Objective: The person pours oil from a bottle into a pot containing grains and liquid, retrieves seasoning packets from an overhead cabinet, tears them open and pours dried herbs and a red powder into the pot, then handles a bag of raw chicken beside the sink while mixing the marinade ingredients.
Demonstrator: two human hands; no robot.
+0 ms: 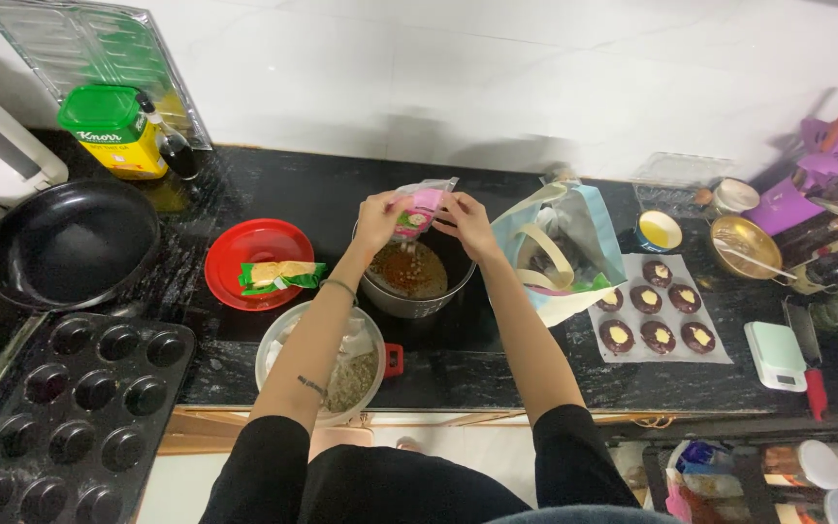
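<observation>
On your black desk point(273, 194) you have a black frying pan point(70, 243) at the left, with a dark muffin tin point(70, 417) below it. A red plate point(256, 254) carries a green-and-yellow packet point(281, 275). To your right, six dark cakes point(654, 311) sit on a white sheet beside a small white scale point(774, 355).

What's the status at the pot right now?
Both hands up: left hand and right hand pinch a small pink packet over the pot. Brown liquid inside. Nothing blocking; red plate left, bag right.
</observation>
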